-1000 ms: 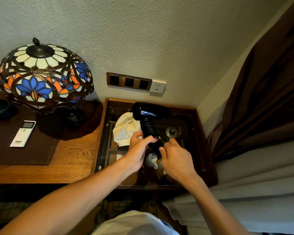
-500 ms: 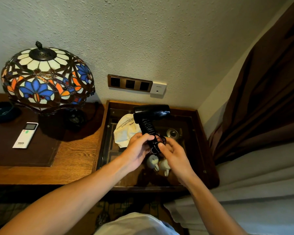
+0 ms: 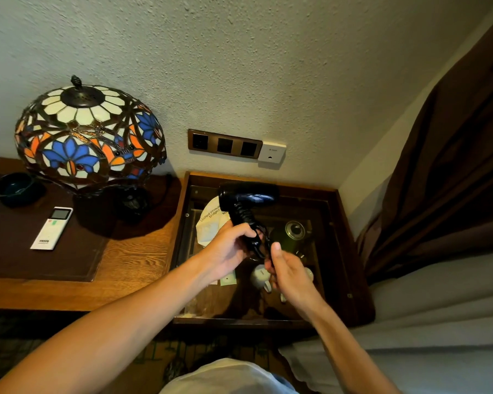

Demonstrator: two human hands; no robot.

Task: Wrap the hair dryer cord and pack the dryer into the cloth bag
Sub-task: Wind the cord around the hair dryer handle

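The hair dryer (image 3: 246, 196) is held above the glass-topped side table (image 3: 350, 294), barrel horizontal, handle pointing down toward 6 o'clock. The left hand (image 3: 228, 250) is closed around the lower handle, over the coiled turns of the black cord (image 3: 254, 240). The right hand (image 3: 289, 273) sits at 4 o'clock from the handle end, thumb and fingers pinched on the free end of the cord; the plug itself cannot be made out.

Change over the last second: the right hand has drawn away from the handle toward 4 o'clock, and a loose loop of cord now stands off the handle between the two hands. One second ago both hands were pressed close against the handle. The dryer barrel has stayed level throughout. Judgement: the wrap is near its last turns and the remaining tail is being pulled taut or tucked. The bagging step is not yet begun.

The cloth bag (image 3: 211, 223) lies flat on the glass at 8 o'clock from the dryer barrel, partly behind the left hand and the dryer.

Legible markings:
- Cloth bag: printed text begins "Unified innova…", with "bridged" on the line below; the rest is covered.
- Remote control (image 3: 52, 228), at 6 o'clock from the stained-glass lamp (image 3: 88, 137): a dark logo block near its lower end, too small to read.
- White wall plate (image 3: 271, 155): a small mark, unreadable.
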